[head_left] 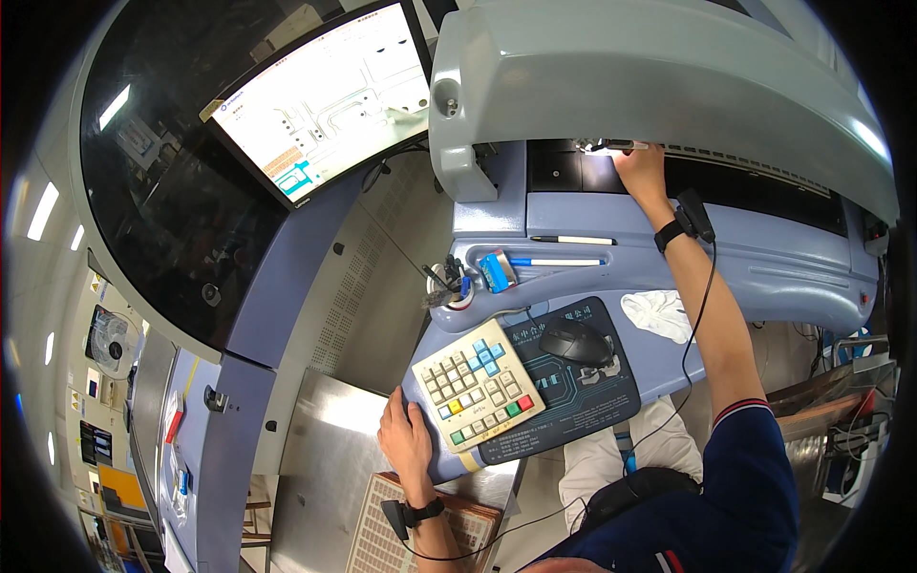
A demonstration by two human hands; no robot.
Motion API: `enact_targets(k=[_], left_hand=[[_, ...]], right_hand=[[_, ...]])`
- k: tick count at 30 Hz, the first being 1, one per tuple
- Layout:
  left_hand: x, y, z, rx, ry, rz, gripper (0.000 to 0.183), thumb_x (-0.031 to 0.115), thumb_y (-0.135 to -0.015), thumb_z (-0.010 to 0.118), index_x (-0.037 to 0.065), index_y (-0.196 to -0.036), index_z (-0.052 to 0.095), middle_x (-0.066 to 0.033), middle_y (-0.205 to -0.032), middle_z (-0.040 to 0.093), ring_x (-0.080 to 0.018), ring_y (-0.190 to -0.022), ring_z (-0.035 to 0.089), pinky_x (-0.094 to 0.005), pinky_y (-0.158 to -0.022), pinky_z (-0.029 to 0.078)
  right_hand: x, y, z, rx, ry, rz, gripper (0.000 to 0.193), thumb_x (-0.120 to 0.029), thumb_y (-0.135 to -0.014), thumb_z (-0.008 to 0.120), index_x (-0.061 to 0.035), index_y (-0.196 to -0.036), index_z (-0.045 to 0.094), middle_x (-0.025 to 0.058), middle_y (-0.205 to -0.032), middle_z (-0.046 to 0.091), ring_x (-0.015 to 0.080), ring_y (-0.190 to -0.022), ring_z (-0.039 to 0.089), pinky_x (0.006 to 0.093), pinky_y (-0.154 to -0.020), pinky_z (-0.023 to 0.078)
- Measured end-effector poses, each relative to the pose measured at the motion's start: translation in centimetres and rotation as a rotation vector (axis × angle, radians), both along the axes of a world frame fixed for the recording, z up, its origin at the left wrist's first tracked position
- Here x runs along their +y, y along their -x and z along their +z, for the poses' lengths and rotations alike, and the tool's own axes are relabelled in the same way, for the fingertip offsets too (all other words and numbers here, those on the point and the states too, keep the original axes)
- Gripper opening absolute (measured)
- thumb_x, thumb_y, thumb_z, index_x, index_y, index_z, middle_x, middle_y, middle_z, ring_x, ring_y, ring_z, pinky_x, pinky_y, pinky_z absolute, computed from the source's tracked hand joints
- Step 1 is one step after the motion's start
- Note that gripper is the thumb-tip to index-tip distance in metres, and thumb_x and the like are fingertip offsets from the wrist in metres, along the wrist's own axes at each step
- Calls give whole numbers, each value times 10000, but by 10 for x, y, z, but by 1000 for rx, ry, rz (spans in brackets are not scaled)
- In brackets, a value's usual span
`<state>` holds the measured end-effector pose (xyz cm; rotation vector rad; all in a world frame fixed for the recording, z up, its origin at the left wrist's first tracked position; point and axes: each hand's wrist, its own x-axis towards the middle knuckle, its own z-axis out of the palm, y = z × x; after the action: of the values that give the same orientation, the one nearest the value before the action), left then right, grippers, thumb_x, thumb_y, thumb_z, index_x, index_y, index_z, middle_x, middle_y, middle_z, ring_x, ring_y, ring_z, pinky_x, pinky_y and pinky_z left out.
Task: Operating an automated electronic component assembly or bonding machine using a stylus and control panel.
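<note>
My left hand point(405, 437) lies at the left edge of the blue desk, beside a cream keypad point(478, 384) with coloured keys. Its fingers are stretched out and hold nothing. Under the grey machine hood point(659, 76), my right hand point(642, 174) reaches over the dark machine bed point(707, 186). Those fingers are closed at a small dark and metallic piece point(604, 145), whose kind I cannot make out; the fingertips are partly hidden. A black mouse point(576, 342) sits on a dark printed mouse pad point(607, 406), right of the keypad.
A monitor point(330, 95) with a line drawing stands at the upper left. Pens point(573, 240), a small blue box point(498, 271) and a pen cup point(451, 291) line the ledge. A white glove point(659, 313) lies near my right forearm. Brown panels point(382, 535) rest on a metal table point(330, 435).
</note>
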<state>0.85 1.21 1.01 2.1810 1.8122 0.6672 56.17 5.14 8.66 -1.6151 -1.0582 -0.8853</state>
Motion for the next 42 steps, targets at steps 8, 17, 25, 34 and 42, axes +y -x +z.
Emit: enact_targets(k=[8, 17, 25, 34, 42], left_hand=[[0, 0, -1, 7, 0, 3, 450, 274, -1040, 484, 43, -1416, 573, -189, -1390, 624, -365, -1273, 583, -469, -1074, 414], [0, 0, 0, 2, -7, -2, 451, 274, -1040, 487, 31, -1410, 574, -197, -1382, 627, -371, -1262, 590, -474, -1073, 415], [0, 1, -1, -9, -4, -2, 454, 274, -1036, 490, 39, -1415, 571, -191, -1391, 622, -371, -1271, 583, -474, -1078, 412], [1, 3, -4, 14, -4, 1, 453, 279, -1038, 485, 52, -1422, 568, -190, -1398, 617, -359, -1278, 578, -466, -1070, 411], [0, 1, -2, 8, 14, 7, 461, 284, -1039, 489, 52, -1431, 560, -192, -1406, 611, -359, -1291, 570, -464, -1092, 402]], right_hand=[[0, -3, -1, 30, 23, 9, 85, -48, -729, 627, 27, -739, 588, 243, -694, 630, 471, -698, 631, 523, -673, 524], [0, -3, -1, 36, 18, -7, 74, -39, -721, 606, 30, -740, 588, 253, -707, 628, 482, -711, 625, 527, -683, 520], [2, -4, -1, 21, -15, 21, 75, -42, -716, 604, 27, -741, 590, 253, -697, 620, 485, -701, 617, 529, -682, 520], [1, 1, 0, 10, 34, 16, 69, -45, -739, 602, 16, -771, 604, 237, -716, 637, 478, -724, 625, 532, -700, 522], [2, -8, -6, -16, 27, -12, 86, -76, -770, 625, 5, -798, 620, 233, -777, 670, 480, -776, 635, 549, -743, 516]])
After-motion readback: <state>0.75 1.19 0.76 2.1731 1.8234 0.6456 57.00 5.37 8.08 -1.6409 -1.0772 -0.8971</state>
